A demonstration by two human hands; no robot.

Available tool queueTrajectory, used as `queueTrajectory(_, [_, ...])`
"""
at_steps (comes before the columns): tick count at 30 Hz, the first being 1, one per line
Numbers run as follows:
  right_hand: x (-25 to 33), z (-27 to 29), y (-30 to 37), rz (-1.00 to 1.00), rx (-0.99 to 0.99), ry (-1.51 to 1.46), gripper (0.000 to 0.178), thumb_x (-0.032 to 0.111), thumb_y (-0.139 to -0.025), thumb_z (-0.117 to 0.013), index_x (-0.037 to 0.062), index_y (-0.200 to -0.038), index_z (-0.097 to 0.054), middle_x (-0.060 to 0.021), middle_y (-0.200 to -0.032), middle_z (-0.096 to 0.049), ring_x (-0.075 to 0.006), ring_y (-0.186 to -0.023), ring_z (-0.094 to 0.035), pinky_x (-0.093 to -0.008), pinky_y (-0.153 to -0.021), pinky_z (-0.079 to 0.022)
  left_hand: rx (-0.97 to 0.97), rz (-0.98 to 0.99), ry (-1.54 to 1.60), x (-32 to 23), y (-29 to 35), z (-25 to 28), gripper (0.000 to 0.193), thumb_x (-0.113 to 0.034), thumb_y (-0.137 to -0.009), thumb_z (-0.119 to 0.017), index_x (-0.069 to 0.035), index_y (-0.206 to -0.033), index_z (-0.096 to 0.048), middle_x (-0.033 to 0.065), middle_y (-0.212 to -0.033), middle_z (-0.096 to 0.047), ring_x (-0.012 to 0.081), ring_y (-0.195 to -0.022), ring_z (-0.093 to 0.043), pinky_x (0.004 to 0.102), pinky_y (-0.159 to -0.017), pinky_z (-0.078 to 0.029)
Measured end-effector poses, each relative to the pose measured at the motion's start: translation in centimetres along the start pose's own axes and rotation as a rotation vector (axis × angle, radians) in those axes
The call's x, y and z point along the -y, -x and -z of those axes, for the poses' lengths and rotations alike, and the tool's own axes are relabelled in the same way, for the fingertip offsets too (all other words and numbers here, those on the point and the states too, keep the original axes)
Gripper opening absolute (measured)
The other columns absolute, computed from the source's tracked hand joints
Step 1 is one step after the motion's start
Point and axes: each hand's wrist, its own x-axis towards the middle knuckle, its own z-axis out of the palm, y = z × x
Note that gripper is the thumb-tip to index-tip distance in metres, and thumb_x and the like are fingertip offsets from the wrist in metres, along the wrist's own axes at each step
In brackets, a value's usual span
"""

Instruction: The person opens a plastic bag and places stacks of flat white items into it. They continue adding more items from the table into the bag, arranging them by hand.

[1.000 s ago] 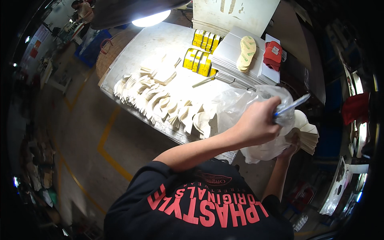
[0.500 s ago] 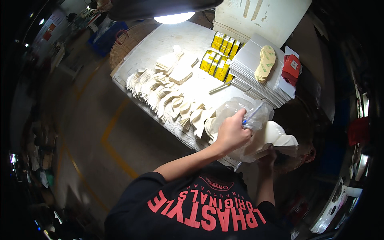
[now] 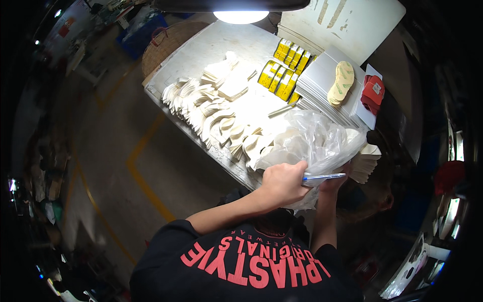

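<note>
My left hand [image 3: 286, 182] is closed on the gathered edge of a clear plastic bag [image 3: 324, 136], with a blue-and-clear pen [image 3: 324, 176] also gripped in it. The pen points right, across toward my right hand [image 3: 332, 184], whose fingers are partly hidden by the bag. That hand grips a fanned stack of cream sheet pieces [image 3: 366, 165], which sticks out past the bag's right side. Left of the bag, many similar curved cream pieces [image 3: 221, 123] lie in overlapping bundles along the table's near edge.
On the white table [image 3: 201, 50] stand yellow-and-black rolls [image 3: 279, 80]. Beside them, a stack of grey-white boards [image 3: 322, 75] bears cream insole-shaped pieces [image 3: 341, 83] and a red bundle [image 3: 372, 94]. A lamp [image 3: 241, 17] hangs above; a wicker basket [image 3: 161, 50] stands beyond the far left corner.
The plastic bag has swung up and spread over the cream stack, hiding much of it. My left hand has moved lower and left, and the pen has turned from upward to nearly level.
</note>
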Motion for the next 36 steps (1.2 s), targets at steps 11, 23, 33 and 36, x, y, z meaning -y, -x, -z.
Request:
queueTrajectory(11, [2.5,9.7,-6.0,-0.283,-0.353,-0.911,0.049,0.021,-0.098,-0.069,0.0059,-0.143,-0.056,-0.0101,-0.138,-0.064,-0.0273,-0.13,-0.06,-0.0457,-0.114,-0.048,0.096,0.107,0.962,2.7,-2.7,-3.7,0.036,-0.036,-0.105,-0.064,-0.002,-0.097,-0.069,0.0033,-0.07,-0.065,0.0117,-0.065,-0.061,0.0298,-0.062,-0.049])
queueTrajectory(23, [2.0,7.2,-3.0,-0.373,0.358,0.107,0.048,0.014,-0.087,-0.079,0.0037,-0.128,-0.057,-0.0138,-0.117,-0.067,-0.0282,-0.111,-0.067,-0.0383,-0.095,-0.052,-0.331,0.321,1.09,6.2,-3.2,-7.8,0.045,-0.035,-0.113,-0.044,0.004,-0.127,-0.063,0.006,-0.103,-0.068,0.0124,-0.092,-0.06,0.028,-0.082,-0.049])
queueTrajectory(33, [1.7,5.2,-5.5,-0.105,0.399,0.861,0.063,0.045,-0.069,-0.089,0.0086,-0.116,-0.069,-0.0164,-0.11,-0.072,-0.0405,-0.105,-0.068,-0.0544,-0.091,-0.05,-0.208,0.191,0.961,8.6,-0.9,-7.5,0.046,-0.04,-0.114,-0.043,0.001,-0.109,-0.064,-0.0006,-0.081,-0.061,0.008,-0.07,-0.052,0.0278,-0.061,-0.043])
queueTrajectory(36, [2.1,4.7,-8.9,-0.148,0.297,0.833,0.052,0.047,-0.073,-0.085,0.0138,-0.11,-0.074,-0.016,-0.106,-0.074,-0.0389,-0.102,-0.07,-0.0602,-0.09,-0.048,-0.076,0.273,0.975,7.6,-0.6,-7.7,0.05,-0.042,-0.114,-0.041,0.001,-0.113,-0.065,0.0009,-0.085,-0.063,0.0091,-0.074,-0.055,0.0285,-0.064,-0.045])
